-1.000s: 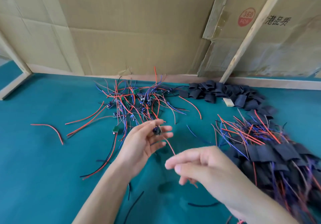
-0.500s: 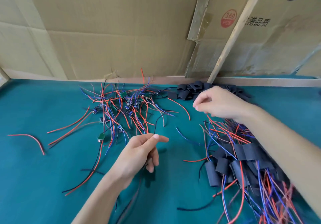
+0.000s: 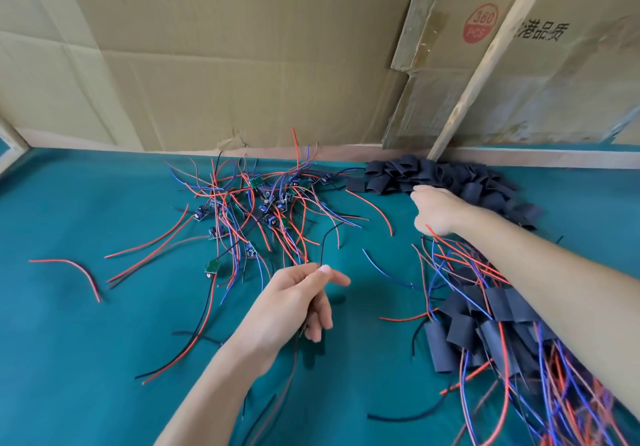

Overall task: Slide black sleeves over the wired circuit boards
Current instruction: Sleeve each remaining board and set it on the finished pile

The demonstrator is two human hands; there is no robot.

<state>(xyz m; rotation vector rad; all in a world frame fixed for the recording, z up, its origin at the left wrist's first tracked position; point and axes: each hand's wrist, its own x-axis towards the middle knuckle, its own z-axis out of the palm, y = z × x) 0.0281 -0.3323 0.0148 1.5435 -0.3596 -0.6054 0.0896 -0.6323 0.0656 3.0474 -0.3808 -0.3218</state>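
My left hand hovers over the middle of the green table, thumb and forefinger pinched on thin wires; a black one curves up from the fingertips and others trail below the palm. Their circuit board is hidden behind the hand. My right hand reaches far back, curled fingertips touching the near edge of the loose black sleeves pile; whether it grips one is unclear. Bare wired circuit boards lie tangled at the back centre. Sleeved boards are heaped at the right, under my right forearm.
The green table ends at a cardboard wall with a wooden slat leaning over the sleeve pile. A loose red wire lies at the left; black and red wire scraps lie near the front.
My right hand left the wires near my left hand and stretched back to the sleeve pile. My left hand turned, so the board is no longer visible in its fingers.
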